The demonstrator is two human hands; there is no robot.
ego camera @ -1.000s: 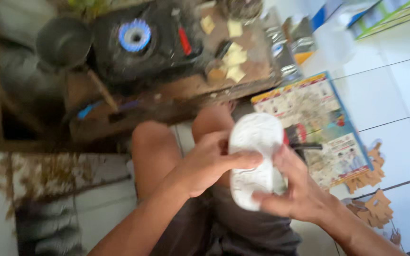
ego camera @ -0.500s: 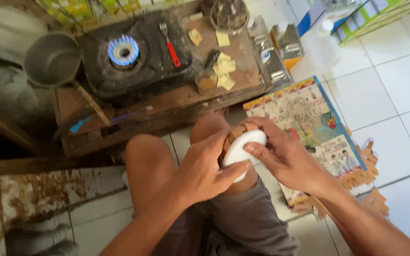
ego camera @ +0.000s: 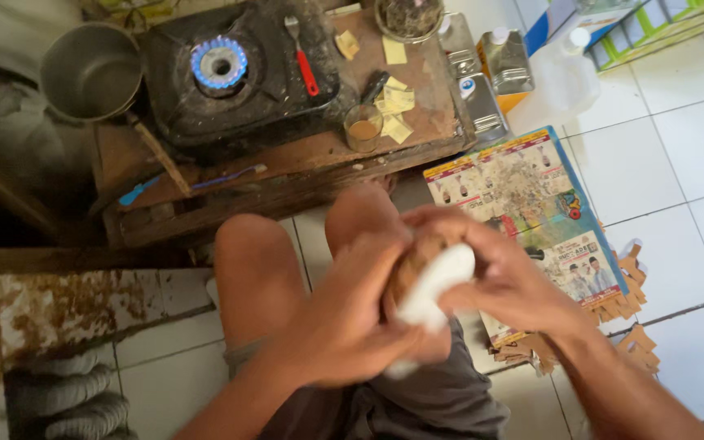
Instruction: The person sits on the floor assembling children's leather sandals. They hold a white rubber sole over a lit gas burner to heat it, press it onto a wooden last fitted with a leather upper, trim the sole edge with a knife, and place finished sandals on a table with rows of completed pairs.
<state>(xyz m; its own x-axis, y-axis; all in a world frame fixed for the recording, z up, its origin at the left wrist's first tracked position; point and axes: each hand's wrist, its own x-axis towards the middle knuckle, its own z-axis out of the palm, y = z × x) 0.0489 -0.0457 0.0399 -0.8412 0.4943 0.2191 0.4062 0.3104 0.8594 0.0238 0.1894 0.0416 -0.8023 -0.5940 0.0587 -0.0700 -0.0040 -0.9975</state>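
Both hands meet over my lap, above my knees. My left hand (ego camera: 352, 318) wraps around a white oblong object with a brown underside (ego camera: 433, 281), gripping it from the left. My right hand (ego camera: 503, 281) holds the same object from the right, fingers curled over its upper end. The object is tilted and partly hidden by my fingers; I cannot tell what it is.
A low wooden table (ego camera: 287, 171) ahead carries a black stove with a lit blue burner (ego camera: 218, 63), a red-handled tool (ego camera: 306, 69), a small glass (ego camera: 363, 127) and yellow paper bits. A metal pot (ego camera: 91, 72) stands at left. Printed sheets (ego camera: 531, 195) and metal cans (ego camera: 505, 61) lie right.
The white object has turned from face-up and broad to tilted edge-on, and both hands have closed more tightly around it. The view has shifted down and closer.
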